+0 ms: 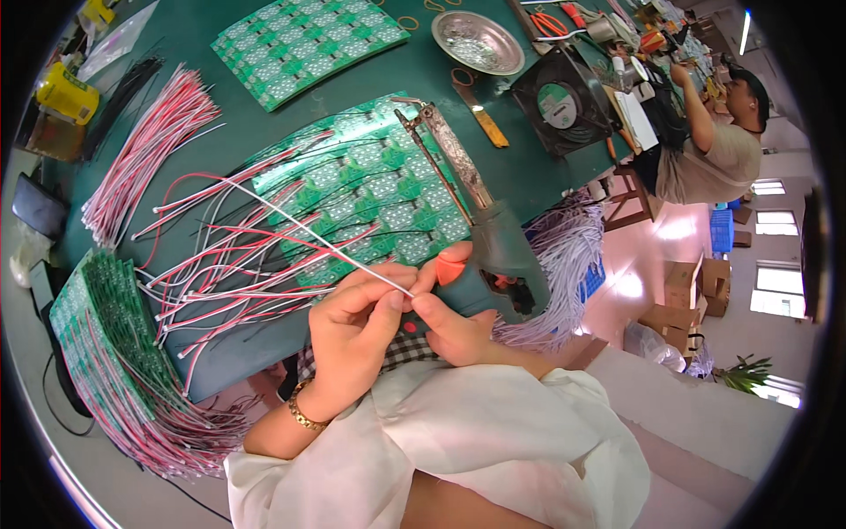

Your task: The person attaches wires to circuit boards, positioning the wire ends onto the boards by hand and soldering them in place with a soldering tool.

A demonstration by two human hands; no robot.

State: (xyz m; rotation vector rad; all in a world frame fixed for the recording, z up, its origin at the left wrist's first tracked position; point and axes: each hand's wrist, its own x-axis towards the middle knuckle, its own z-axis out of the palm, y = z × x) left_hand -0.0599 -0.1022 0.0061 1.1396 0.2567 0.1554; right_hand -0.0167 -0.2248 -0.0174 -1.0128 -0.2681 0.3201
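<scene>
Near my body, my left hand (pixel 357 322) pinches a thin white wire (pixel 308 231) between thumb and fingers. The wire slants up and left over other leads. My right hand (pixel 454 326) meets it, thumb and finger closed at the wire's end. That same hand also grips a dark soldering gun (pixel 507 242), a finger beside its orange trigger (pixel 450 270). The gun's metal tip reaches over a green circuit board panel (pixel 352 189). Red, white and black leads (pixel 256 238) lie across the panel's left side. The bare end of the held wire is too small to make out.
Behind lies another board panel (pixel 308 44) beside a metal bowl (pixel 477 42). A utility knife (pixel 485 122) and a fan (pixel 564 104) stand right. Leftward are a wire bundle (pixel 150 150) and stacked wired boards (pixel 101 335). A person (pixel 718 150) sits far right.
</scene>
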